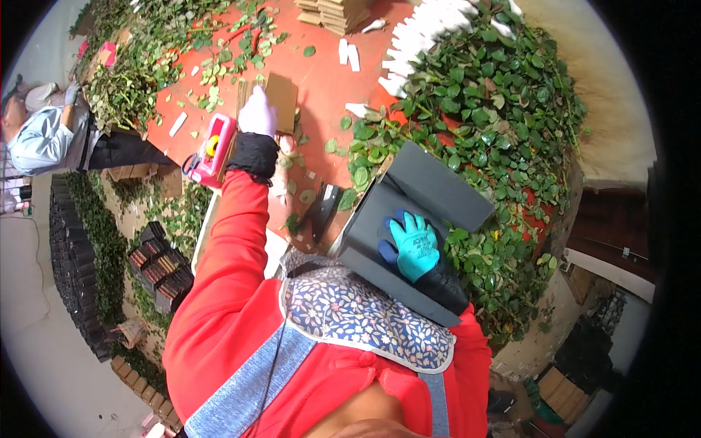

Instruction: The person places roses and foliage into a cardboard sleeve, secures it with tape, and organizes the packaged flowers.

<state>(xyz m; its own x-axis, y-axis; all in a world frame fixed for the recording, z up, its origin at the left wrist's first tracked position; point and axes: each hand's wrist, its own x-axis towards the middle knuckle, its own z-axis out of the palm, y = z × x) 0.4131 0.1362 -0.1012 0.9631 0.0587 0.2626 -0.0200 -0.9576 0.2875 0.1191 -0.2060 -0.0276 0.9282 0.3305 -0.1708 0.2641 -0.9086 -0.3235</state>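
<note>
My left hand, in a pale lavender glove with a black cuff, reaches onto a stack of brown cardboard pieces. Its fingertips touch the cardboard, but whether they grip a piece is hidden. Close by stands a pink tape dispenser with a yellow core. My right hand, in a teal and blue work glove, lies with fingers spread on a dark grey folded sheet. One flap of this sheet stands up on the far side; another folds up near my floral apron.
Leafy rose stems with white-wrapped heads cover the right of the red table. Cardboard pieces are piled at the back. Loose leaves lie at the left. A co-worker stands beyond them. A black tool lies near me.
</note>
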